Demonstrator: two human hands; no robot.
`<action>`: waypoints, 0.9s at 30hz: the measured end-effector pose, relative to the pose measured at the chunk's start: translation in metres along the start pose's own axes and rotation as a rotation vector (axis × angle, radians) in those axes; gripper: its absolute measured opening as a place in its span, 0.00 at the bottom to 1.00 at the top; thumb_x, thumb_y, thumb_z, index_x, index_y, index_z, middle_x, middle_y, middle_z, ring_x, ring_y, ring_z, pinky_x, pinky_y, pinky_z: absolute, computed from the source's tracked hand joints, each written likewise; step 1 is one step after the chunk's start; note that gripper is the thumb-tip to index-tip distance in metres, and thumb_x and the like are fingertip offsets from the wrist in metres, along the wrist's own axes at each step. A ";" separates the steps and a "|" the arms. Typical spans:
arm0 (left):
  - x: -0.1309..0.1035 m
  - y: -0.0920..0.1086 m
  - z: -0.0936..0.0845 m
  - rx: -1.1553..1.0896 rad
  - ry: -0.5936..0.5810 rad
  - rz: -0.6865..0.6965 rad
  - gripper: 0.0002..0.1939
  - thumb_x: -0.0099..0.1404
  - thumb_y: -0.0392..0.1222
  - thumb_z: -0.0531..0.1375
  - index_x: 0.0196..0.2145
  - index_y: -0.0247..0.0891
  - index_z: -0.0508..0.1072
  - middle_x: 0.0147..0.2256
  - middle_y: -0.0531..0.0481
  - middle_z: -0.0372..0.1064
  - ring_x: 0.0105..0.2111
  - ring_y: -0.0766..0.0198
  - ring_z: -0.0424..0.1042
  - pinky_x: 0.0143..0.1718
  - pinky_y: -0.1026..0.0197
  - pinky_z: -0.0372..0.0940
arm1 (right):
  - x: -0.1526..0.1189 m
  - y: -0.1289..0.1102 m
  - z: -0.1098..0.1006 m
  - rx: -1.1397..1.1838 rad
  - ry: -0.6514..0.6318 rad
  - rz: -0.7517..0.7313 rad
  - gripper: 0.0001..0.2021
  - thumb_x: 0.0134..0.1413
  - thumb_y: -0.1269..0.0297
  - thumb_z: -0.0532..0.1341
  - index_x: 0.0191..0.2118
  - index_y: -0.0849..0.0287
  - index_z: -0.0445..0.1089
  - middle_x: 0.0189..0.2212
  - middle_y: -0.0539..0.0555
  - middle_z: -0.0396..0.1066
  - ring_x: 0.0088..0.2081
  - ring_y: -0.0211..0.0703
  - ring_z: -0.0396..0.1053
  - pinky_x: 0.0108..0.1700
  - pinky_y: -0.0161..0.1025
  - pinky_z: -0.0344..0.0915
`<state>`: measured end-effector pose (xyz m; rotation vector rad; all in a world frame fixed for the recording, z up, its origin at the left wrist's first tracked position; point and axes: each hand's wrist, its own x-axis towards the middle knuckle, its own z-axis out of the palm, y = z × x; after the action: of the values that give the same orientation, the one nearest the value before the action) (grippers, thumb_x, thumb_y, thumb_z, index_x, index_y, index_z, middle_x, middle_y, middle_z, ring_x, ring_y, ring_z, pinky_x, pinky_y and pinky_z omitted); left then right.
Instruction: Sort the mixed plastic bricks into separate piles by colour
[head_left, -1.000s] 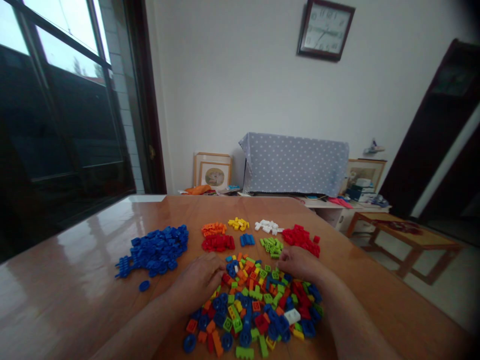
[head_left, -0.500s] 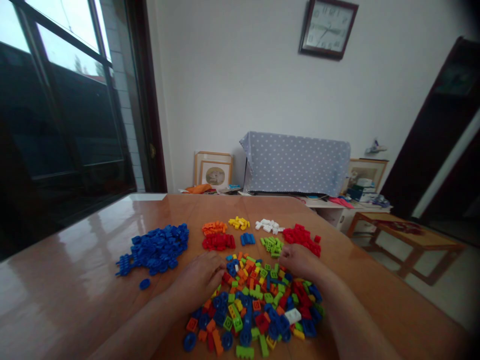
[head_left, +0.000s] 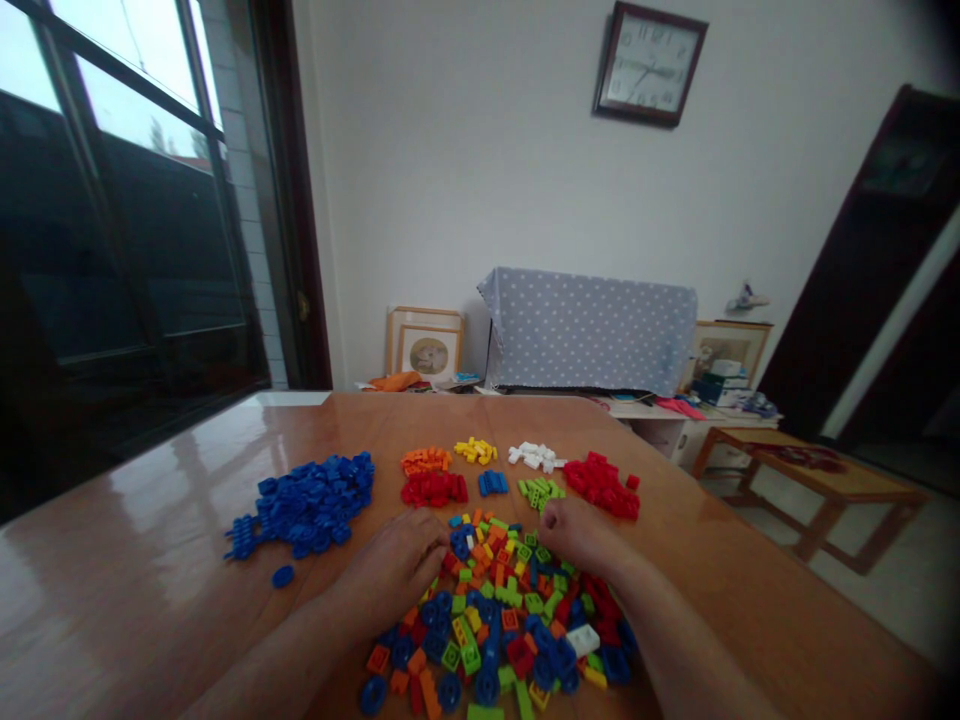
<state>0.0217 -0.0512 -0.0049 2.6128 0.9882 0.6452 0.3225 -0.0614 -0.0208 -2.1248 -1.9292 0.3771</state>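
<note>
A mixed pile of toy building bricks (head_left: pixel 491 610) in several colours lies on the table in front of me. My left hand (head_left: pixel 415 548) rests at the pile's left edge, fingers curled in and fingertips hidden; whether they hold a brick is not visible. Over the pile's upper right edge, my right hand (head_left: pixel 574 530) is closed with the fingers bunched together. It is just below a small group of green bricks (head_left: pixel 538 492); anything inside it is hidden.
Sorted groups lie beyond the pile: orange (head_left: pixel 425 460), dark red (head_left: pixel 435 488), yellow (head_left: pixel 475 451), blue (head_left: pixel 493 483), white (head_left: pixel 535 457) and red bricks (head_left: pixel 601 484). A large blue heap (head_left: pixel 311 503) is at left, with a blue disc (head_left: pixel 283 576) near it on the wooden table (head_left: pixel 150 600).
My right hand has shifted slightly left and toward me, from beside the green group to the mixed pile's upper edge. My left hand has stayed nearly still. The view has shifted slightly.
</note>
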 end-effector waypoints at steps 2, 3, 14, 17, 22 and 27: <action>0.000 0.000 0.000 0.003 -0.009 -0.001 0.08 0.69 0.39 0.51 0.36 0.41 0.70 0.37 0.49 0.68 0.40 0.60 0.66 0.43 0.59 0.61 | 0.001 -0.001 0.001 0.000 0.009 0.004 0.03 0.46 0.68 0.63 0.28 0.57 0.74 0.27 0.49 0.73 0.28 0.35 0.64 0.27 0.33 0.47; 0.000 -0.001 0.000 0.006 -0.010 -0.001 0.08 0.69 0.39 0.51 0.36 0.41 0.70 0.37 0.49 0.68 0.40 0.60 0.66 0.43 0.59 0.61 | 0.001 -0.002 0.000 -0.003 0.018 0.011 0.03 0.46 0.68 0.63 0.29 0.57 0.74 0.27 0.49 0.73 0.28 0.35 0.64 0.27 0.33 0.47; -0.001 0.000 -0.001 0.008 -0.004 -0.007 0.09 0.70 0.41 0.51 0.37 0.41 0.70 0.37 0.49 0.67 0.39 0.60 0.66 0.43 0.59 0.61 | -0.001 0.005 -0.004 0.017 0.046 0.025 0.06 0.46 0.61 0.65 0.26 0.57 0.74 0.25 0.51 0.72 0.26 0.37 0.64 0.26 0.34 0.47; -0.001 0.001 -0.002 0.007 -0.008 -0.011 0.09 0.69 0.42 0.52 0.36 0.40 0.70 0.37 0.49 0.68 0.39 0.60 0.66 0.42 0.59 0.61 | 0.001 0.011 -0.001 0.079 0.070 0.006 0.05 0.43 0.62 0.66 0.24 0.57 0.73 0.23 0.50 0.72 0.24 0.37 0.64 0.25 0.34 0.47; -0.001 0.002 -0.004 0.016 -0.013 -0.009 0.09 0.69 0.43 0.52 0.35 0.40 0.71 0.36 0.48 0.68 0.39 0.60 0.66 0.42 0.59 0.61 | 0.011 0.027 -0.005 0.184 0.248 0.059 0.08 0.48 0.60 0.61 0.25 0.57 0.72 0.22 0.51 0.72 0.25 0.39 0.66 0.26 0.34 0.50; -0.002 -0.001 -0.001 0.016 0.018 0.014 0.09 0.69 0.44 0.52 0.36 0.40 0.71 0.37 0.48 0.68 0.38 0.60 0.66 0.42 0.59 0.62 | 0.021 0.037 -0.003 0.237 0.356 0.104 0.11 0.51 0.57 0.58 0.27 0.59 0.72 0.24 0.53 0.73 0.28 0.42 0.68 0.27 0.34 0.51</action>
<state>0.0194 -0.0523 -0.0048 2.6342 0.9849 0.6683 0.3604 -0.0442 -0.0316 -1.9837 -1.5039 0.2149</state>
